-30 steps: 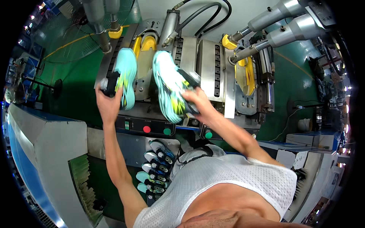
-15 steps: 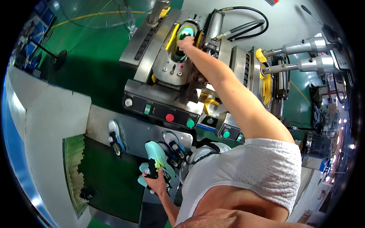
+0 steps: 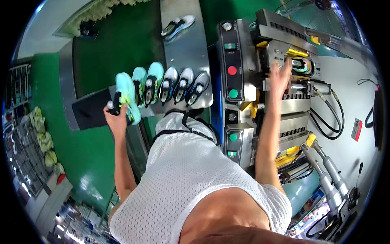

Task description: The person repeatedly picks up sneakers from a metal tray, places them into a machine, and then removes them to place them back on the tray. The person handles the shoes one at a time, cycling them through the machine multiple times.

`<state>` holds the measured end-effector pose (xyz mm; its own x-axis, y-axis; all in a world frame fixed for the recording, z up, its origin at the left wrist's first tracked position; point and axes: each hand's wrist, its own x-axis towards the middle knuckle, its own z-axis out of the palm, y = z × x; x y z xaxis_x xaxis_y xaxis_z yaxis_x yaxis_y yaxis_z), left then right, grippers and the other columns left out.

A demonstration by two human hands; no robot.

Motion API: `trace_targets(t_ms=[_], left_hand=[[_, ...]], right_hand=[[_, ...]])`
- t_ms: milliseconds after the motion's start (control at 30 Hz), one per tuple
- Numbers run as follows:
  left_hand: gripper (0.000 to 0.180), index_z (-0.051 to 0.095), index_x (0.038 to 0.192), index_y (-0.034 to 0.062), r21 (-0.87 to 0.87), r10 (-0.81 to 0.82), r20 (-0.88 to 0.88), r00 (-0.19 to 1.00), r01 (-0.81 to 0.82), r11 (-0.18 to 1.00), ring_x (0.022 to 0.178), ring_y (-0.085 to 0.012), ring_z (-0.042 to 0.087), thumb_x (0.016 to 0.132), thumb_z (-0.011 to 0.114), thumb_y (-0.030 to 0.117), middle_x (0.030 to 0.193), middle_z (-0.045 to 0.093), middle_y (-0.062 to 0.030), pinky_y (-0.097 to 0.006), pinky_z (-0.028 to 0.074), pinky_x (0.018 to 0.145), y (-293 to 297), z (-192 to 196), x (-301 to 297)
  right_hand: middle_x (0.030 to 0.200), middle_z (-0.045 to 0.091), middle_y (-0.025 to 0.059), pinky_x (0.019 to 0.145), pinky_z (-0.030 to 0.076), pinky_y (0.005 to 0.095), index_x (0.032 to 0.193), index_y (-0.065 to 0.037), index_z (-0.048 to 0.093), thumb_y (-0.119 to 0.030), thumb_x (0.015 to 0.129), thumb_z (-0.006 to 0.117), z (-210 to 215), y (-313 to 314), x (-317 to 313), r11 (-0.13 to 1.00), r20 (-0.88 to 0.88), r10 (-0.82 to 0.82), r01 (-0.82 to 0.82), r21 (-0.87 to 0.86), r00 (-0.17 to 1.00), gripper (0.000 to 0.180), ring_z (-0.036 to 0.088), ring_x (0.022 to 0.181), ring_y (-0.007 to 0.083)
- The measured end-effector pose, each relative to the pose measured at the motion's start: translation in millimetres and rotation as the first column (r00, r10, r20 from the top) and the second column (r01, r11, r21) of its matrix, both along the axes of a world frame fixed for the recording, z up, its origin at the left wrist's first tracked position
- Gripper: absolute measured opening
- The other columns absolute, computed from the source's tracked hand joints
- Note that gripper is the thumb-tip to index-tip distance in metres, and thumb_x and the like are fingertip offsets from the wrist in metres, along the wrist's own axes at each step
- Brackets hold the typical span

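Observation:
My left hand [image 3: 117, 119] is closed on a mint-green sneaker [image 3: 127, 90] with a black last fitting in its opening. The sneaker is tilted, at the left end of a row of shoes. In that row stand mint sneakers [image 3: 154, 76] and grey-and-blue sneakers [image 3: 186, 79], each with a black fitting inside. My right hand [image 3: 280, 75] reaches over the press machine [image 3: 277, 51], its fingers spread and somewhat blurred. Just beyond its fingertips a sneaker [image 3: 302, 64] sits in the machine's bed between yellow pads; whether the fingers touch it is unclear.
A control box [image 3: 236, 61] with red and green buttons stands beside the metal shelf [image 3: 172, 51]. One grey-blue shoe [image 3: 178, 27] lies apart at the shelf's far end. A second press station [image 3: 294, 126] and metal cylinders [image 3: 330, 171] are at the right, with black hoses [image 3: 336, 118] nearby.
The view has turned left, showing the whole shoe row. My right hand has come off the shoe in the press and opened. My left hand still holds a mint sneaker.

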<state>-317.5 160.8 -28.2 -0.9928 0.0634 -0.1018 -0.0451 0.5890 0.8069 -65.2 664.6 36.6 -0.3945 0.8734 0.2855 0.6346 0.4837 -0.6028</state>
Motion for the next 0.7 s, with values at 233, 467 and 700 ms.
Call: trace_targets(t_ms=[233, 467, 700], left_hand=[[0.066, 0.050, 0.117, -0.0068, -0.180, 0.113, -0.210, 0.971, -0.152, 0.972, 0.094, -0.0278, 0.063, 0.073, 0.085, 0.028, 0.105, 0.063, -0.0200, -0.038, 0.049, 0.086, -89.6, -70.6, -54.0], [0.062, 0.049, 0.116, -0.0020, -0.167, -0.178, -0.125, 0.976, 0.156, 0.974, 0.097, -0.0402, 0.059, 0.072, 0.083, 0.024, 0.105, 0.059, -0.0232, -0.044, 0.046, 0.085, -57.6, -162.6, -68.6], [0.071, 0.043, 0.126, -0.0041, 0.038, -0.320, -0.073, 0.945, 0.323, 0.946, 0.117, -0.0407, 0.045, 0.070, 0.082, 0.012, 0.122, 0.045, -0.0246, -0.046, 0.036, 0.102, -57.8, -194.2, -59.4]], right_hand=[[0.153, 0.012, 0.0365, 0.117, 0.014, 0.0552, 0.144, 0.017, 0.017, -0.022, 0.077, 0.071, -137.1, -164.3, 18.7, 0.957, 0.634, 0.236, -0.290, -0.020, 0.737, 0.094, 0.010, 0.144, 0.0502], [0.151, 0.023, 0.0325, 0.117, 0.019, 0.0501, 0.146, 0.009, 0.024, -0.011, 0.077, 0.072, -119.4, -201.1, -12.8, 0.951, 0.388, 0.306, -0.296, -0.085, 0.869, 0.086, 0.018, 0.144, 0.0456], [0.150, 0.034, 0.0231, 0.114, 0.029, 0.0389, 0.144, 0.002, 0.034, -0.013, 0.084, 0.069, -126.6, -369.7, -190.5, 0.657, -0.161, 0.528, -0.521, -0.544, 0.834, 0.071, 0.033, 0.140, 0.0354]])
